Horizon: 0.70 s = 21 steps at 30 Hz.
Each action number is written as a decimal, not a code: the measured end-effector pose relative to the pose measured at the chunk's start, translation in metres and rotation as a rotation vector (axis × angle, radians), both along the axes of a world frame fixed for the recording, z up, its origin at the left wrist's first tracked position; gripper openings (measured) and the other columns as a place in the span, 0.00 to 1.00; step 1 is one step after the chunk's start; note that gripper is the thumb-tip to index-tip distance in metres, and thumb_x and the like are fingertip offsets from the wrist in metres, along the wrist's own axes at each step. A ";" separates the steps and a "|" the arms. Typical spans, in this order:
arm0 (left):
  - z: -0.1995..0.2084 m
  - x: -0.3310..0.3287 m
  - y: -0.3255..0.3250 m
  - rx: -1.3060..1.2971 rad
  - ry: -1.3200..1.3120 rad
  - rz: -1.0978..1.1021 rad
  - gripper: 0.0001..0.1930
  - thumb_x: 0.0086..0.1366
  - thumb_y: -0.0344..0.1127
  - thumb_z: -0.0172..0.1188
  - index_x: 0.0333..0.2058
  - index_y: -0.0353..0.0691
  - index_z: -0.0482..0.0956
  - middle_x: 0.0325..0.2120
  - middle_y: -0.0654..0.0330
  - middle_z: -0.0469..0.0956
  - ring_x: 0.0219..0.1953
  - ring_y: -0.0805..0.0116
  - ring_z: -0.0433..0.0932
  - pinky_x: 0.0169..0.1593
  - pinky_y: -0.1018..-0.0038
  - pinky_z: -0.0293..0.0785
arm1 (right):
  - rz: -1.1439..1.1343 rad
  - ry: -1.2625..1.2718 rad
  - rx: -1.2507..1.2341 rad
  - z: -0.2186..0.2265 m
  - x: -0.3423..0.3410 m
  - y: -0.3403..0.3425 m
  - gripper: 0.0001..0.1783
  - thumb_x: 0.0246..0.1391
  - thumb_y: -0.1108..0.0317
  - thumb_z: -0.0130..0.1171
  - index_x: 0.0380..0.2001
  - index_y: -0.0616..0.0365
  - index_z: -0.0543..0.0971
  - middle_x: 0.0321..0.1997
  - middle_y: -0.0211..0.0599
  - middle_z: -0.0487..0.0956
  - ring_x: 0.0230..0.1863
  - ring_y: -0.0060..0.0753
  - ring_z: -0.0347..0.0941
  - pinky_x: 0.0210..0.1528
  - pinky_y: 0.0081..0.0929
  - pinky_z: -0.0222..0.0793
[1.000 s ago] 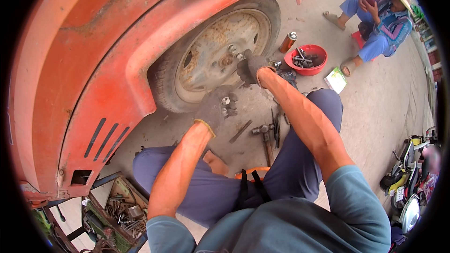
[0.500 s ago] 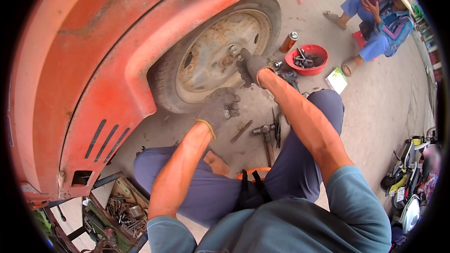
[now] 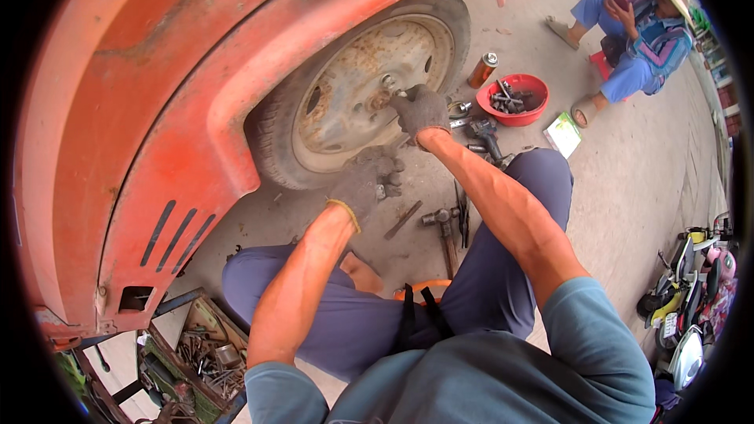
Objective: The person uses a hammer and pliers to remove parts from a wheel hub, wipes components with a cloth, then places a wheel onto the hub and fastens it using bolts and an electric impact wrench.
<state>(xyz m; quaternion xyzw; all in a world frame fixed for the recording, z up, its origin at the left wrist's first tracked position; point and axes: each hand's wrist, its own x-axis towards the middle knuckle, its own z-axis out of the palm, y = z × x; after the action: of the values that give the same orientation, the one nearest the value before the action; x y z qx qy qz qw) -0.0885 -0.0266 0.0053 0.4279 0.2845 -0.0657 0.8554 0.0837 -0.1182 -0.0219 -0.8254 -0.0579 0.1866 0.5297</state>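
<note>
A worn wheel (image 3: 357,98) with a rusty pale hub sits under the orange fender (image 3: 181,110) of a vehicle. My right hand (image 3: 422,110), in a dark grey glove, is closed on a small metal part at the hub's centre studs (image 3: 385,90). My left hand (image 3: 363,183), also gloved, hovers low by the tyre's bottom edge and grips several small metal nuts (image 3: 390,182). I sit on the ground with my legs in blue trousers spread toward the wheel.
A hammer (image 3: 444,228), pliers (image 3: 462,208) and a bolt (image 3: 403,221) lie on the concrete between my legs. A red bowl of hardware (image 3: 514,100) and a spray can (image 3: 482,70) stand right of the wheel. A person sits at the far right. An open toolbox (image 3: 200,349) is at lower left.
My right hand has moved left along the hub onto its centre studs. My left hand has stayed by the tyre's bottom with the nuts.
</note>
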 end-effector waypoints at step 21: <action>-0.005 0.002 0.003 -0.005 -0.037 -0.010 0.14 0.65 0.30 0.58 0.50 0.36 0.77 0.37 0.57 0.82 0.31 0.71 0.78 0.35 0.71 0.81 | -0.033 0.281 0.129 -0.028 0.021 0.008 0.25 0.57 0.51 0.65 0.33 0.70 0.79 0.23 0.39 0.81 0.19 0.29 0.76 0.22 0.32 0.71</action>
<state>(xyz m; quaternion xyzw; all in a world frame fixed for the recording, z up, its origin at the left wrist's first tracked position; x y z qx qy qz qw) -0.0863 -0.0235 0.0003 0.4284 0.2664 -0.0627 0.8611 0.1046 -0.1103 -0.0495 -0.7562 0.0185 0.2877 0.5874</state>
